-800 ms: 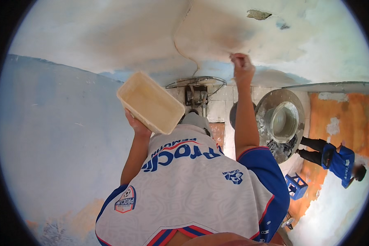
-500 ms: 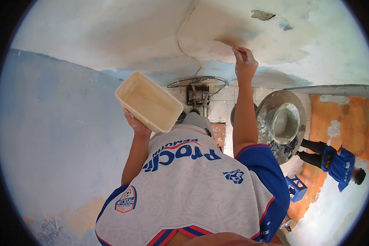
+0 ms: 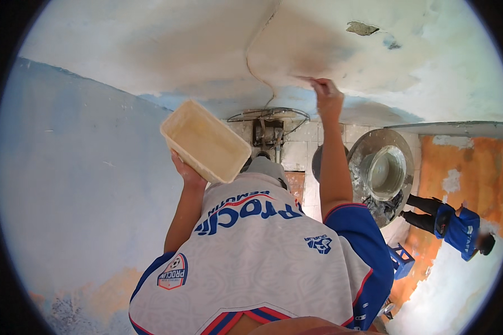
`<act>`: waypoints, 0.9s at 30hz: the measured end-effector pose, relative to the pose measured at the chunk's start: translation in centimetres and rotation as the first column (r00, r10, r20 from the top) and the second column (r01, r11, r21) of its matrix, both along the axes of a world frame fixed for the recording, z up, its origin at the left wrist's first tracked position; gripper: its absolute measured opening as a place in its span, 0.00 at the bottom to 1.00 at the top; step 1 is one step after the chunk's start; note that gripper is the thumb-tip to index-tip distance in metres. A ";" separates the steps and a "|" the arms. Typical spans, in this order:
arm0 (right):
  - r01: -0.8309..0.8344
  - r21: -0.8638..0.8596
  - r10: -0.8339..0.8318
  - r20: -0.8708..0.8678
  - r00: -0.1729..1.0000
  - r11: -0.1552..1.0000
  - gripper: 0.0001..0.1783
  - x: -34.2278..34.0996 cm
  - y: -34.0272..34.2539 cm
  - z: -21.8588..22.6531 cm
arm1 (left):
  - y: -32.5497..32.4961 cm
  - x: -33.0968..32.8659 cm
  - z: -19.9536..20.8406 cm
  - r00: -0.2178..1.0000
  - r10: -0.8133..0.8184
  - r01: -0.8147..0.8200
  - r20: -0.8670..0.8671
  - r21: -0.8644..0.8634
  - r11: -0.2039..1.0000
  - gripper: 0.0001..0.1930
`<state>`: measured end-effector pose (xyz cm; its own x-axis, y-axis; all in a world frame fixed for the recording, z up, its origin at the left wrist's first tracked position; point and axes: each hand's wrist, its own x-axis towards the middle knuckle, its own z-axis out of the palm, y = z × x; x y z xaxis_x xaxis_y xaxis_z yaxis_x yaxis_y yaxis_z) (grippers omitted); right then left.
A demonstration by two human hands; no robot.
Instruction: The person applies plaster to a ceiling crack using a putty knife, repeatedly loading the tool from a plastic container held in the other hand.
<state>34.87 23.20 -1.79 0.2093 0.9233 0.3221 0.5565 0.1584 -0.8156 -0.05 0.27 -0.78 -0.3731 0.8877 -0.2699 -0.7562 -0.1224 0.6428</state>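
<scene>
My left hand (image 3: pixel 189 172) grips a rectangular cream plastic tub (image 3: pixel 207 139) from its lower left side, tilted so its inside shows. Pale residue coats the inside; how much it holds is hard to judge. Raised in front of the patchy wall (image 3: pixel 207 47), my right hand (image 3: pixel 330 101) is closed round a thin, flat, scraper-like tool (image 3: pixel 303 77). Its edge points left, at or very near the wall surface; whether it touches cannot be made out. Damp-looking brownish patches and a bluish band mark the wall around it.
A thin cord (image 3: pixel 248 58) runs down the wall to dark looped cable (image 3: pixel 268 113) beside a small pump-like machine (image 3: pixel 268 134). Right of my arm sits a round bowl (image 3: pixel 385 173) on a wide grey surface. Farther right are a blue stool (image 3: pixel 402 260) and a person in blue (image 3: pixel 461 229).
My right hand has come down along the wall with the thin tool, its wrist turned. The tub stays almost in place in my left hand.
</scene>
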 end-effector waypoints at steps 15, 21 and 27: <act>0.052 0.103 -0.054 0.017 0.998 0.993 0.10 -2.1 1.3 0.6 | 0.5 0.1 0.0 0.999 -0.041 0.041 -0.006 -0.020 0.999 0.36; 0.101 0.136 -0.092 -0.073 0.993 0.985 0.09 -1.1 -0.8 0.3 | 0.8 0.9 0.7 0.998 -0.021 0.021 0.054 0.000 1.000 0.37; 0.098 0.321 -0.151 0.142 0.978 0.942 0.11 -2.5 1.5 2.3 | 0.4 0.6 -0.1 1.000 -0.016 0.016 0.009 -0.057 0.998 0.36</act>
